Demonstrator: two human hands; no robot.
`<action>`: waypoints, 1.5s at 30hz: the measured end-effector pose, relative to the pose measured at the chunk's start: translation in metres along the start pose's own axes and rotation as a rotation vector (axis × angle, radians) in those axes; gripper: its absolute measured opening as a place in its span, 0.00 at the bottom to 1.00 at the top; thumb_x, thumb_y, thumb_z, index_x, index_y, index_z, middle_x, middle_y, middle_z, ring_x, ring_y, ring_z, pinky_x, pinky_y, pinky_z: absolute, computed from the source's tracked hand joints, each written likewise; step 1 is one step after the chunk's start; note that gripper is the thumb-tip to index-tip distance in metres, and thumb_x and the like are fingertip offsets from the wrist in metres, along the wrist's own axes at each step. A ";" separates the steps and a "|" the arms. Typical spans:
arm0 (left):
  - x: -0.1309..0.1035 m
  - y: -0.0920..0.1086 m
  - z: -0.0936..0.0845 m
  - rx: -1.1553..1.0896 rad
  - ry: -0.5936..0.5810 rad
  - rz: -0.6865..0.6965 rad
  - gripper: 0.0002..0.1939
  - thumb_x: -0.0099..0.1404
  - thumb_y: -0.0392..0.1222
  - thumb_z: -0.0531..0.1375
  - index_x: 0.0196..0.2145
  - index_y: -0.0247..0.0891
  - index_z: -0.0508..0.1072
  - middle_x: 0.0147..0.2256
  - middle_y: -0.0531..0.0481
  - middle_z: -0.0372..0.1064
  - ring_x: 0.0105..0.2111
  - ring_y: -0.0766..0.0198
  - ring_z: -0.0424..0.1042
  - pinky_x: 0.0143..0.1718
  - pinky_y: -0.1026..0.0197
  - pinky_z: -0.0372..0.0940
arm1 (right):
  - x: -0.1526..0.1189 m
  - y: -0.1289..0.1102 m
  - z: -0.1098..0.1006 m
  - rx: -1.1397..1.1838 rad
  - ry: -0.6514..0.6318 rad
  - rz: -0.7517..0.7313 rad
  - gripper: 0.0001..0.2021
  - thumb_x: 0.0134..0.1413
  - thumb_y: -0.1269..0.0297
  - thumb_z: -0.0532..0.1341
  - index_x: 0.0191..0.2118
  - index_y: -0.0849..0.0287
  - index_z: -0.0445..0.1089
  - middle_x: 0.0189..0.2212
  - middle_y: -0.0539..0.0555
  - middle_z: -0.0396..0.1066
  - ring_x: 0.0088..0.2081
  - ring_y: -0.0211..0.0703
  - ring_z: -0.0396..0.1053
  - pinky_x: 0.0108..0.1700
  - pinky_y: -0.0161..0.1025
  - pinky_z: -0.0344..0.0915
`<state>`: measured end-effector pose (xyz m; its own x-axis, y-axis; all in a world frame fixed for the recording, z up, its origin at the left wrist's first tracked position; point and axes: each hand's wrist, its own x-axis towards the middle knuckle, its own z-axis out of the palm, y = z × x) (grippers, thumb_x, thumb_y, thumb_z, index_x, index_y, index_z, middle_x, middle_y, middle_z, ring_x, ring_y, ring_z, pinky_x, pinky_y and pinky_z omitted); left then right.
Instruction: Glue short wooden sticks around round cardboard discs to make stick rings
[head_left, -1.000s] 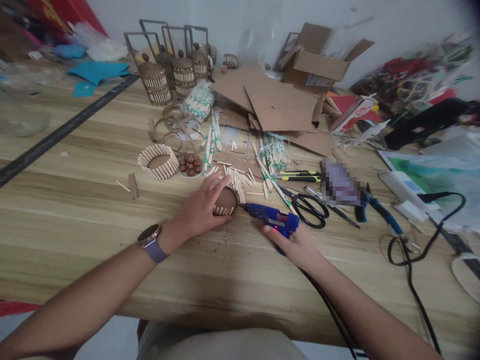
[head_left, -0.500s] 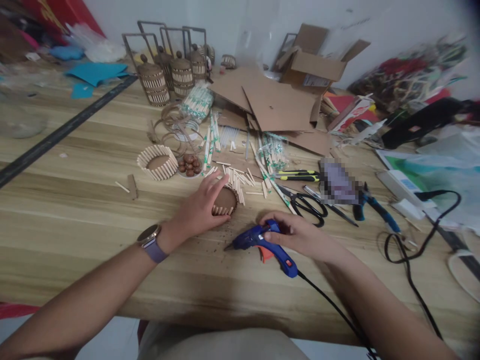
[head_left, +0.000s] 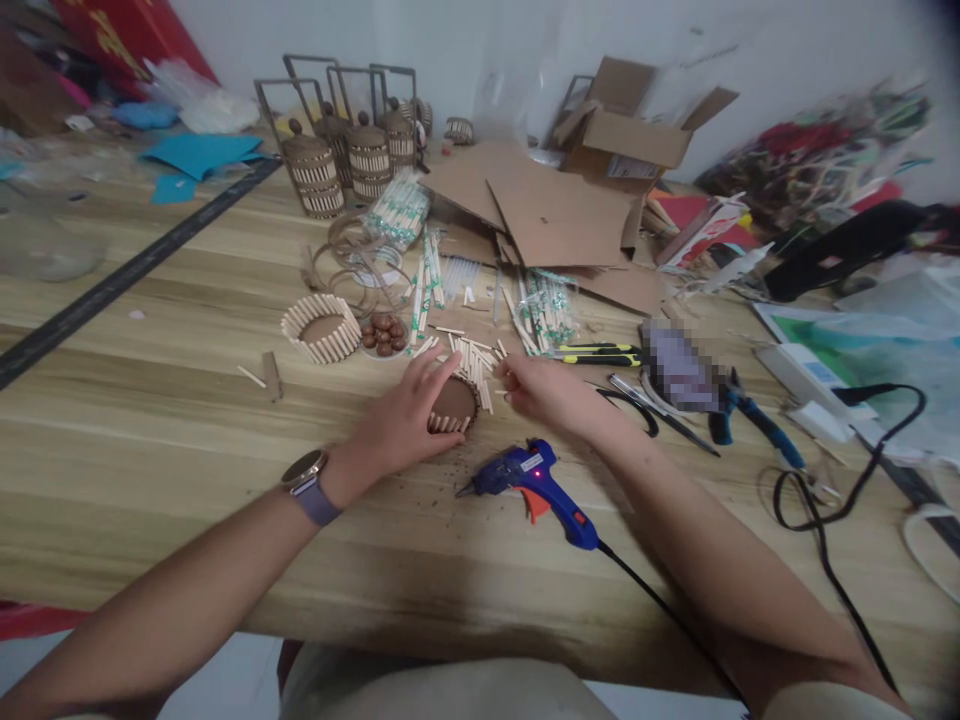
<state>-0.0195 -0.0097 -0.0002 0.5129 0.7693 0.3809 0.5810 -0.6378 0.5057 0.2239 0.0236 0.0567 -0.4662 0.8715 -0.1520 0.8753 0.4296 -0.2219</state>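
My left hand (head_left: 409, 405) curves round a small round cardboard base (head_left: 454, 400), its thumb at the near rim and its fingers at the far side. Short wooden sticks stand along part of that rim. Past it lies a pile of short wooden sticks (head_left: 474, 362). My right hand (head_left: 541, 392) is at the right end of this pile with fingers bent together; whatever is between the fingertips is hidden. A blue glue gun (head_left: 517, 472) with an orange trigger rests on the table below the right hand, its nozzle pointing left and a red light lit.
A finished stick ring (head_left: 322, 330) and a dish of brown beads (head_left: 384, 334) sit left of the pile. Scissors (head_left: 634, 408), a cutter (head_left: 600, 354) and pliers (head_left: 761, 420) lie right. Behind are lidded baskets (head_left: 311, 170) and cardboard sheets (head_left: 559, 215). A black cord (head_left: 660, 600) trails right.
My right hand has let go of the glue gun and moved up and left to the stick pile. The glue gun stays on the table. My left hand keeps its place at the round base.
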 end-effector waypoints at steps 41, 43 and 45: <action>0.001 0.000 0.000 -0.022 -0.003 -0.001 0.51 0.60 0.45 0.70 0.71 0.46 0.44 0.69 0.33 0.47 0.69 0.40 0.52 0.67 0.35 0.55 | -0.020 -0.042 0.006 0.411 -0.022 -0.170 0.06 0.58 0.73 0.60 0.33 0.57 0.62 0.26 0.48 0.67 0.27 0.38 0.64 0.32 0.33 0.56; 0.001 0.001 0.000 -0.020 -0.005 -0.007 0.51 0.60 0.45 0.70 0.71 0.47 0.44 0.69 0.33 0.47 0.70 0.40 0.51 0.67 0.35 0.55 | -0.020 -0.042 0.006 0.396 -0.020 -0.172 0.06 0.59 0.72 0.59 0.33 0.57 0.61 0.26 0.48 0.67 0.28 0.39 0.65 0.32 0.33 0.56; 0.001 0.001 0.000 -0.015 -0.013 -0.016 0.52 0.59 0.46 0.70 0.71 0.47 0.43 0.69 0.33 0.47 0.70 0.40 0.51 0.66 0.35 0.56 | -0.021 -0.043 0.006 0.390 -0.016 -0.179 0.06 0.59 0.72 0.59 0.33 0.56 0.61 0.27 0.48 0.67 0.28 0.39 0.65 0.32 0.33 0.56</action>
<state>-0.0182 -0.0098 0.0006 0.5119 0.7787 0.3628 0.5794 -0.6248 0.5234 0.1954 -0.0145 0.0632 -0.6107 0.7864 -0.0923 0.6682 0.4493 -0.5930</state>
